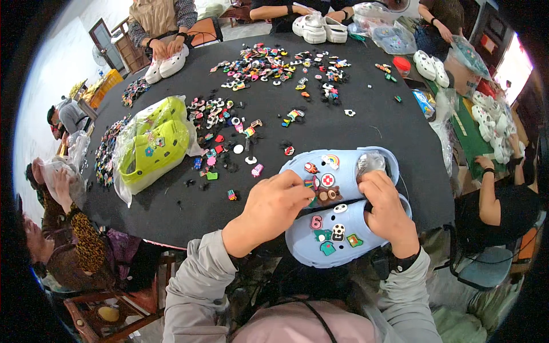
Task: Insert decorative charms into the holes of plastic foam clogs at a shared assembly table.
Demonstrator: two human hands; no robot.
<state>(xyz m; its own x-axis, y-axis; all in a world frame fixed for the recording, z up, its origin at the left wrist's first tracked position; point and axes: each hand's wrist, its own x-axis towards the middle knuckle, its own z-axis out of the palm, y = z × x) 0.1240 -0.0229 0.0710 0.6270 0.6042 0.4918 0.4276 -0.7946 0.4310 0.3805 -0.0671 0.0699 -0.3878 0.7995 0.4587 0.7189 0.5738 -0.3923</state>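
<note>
Two light blue clogs lie side by side at the near table edge, toes to the left. The far clog (350, 197) carries a rainbow, a bear and a red-cross charm (327, 180), among others; the near clog (314, 251) has a football, a panda and several more. My left hand (269, 207) pinches a small charm (312, 182) on the far clog's upper, its fingertips partly covering it. My right hand (392, 214) is closed on the far clog's opening edge, fingers dipping inside. Clear plastic wrap (372, 163) is bunched within that clog.
Loose shoe charms (260, 66) are heaped mid-table, with more piles at left. Lime green clogs (154, 146) sit in a clear bag. Across the table another person's hands (167, 48) hold white clogs (166, 66). More white clogs (494, 123) lie on a green surface at right.
</note>
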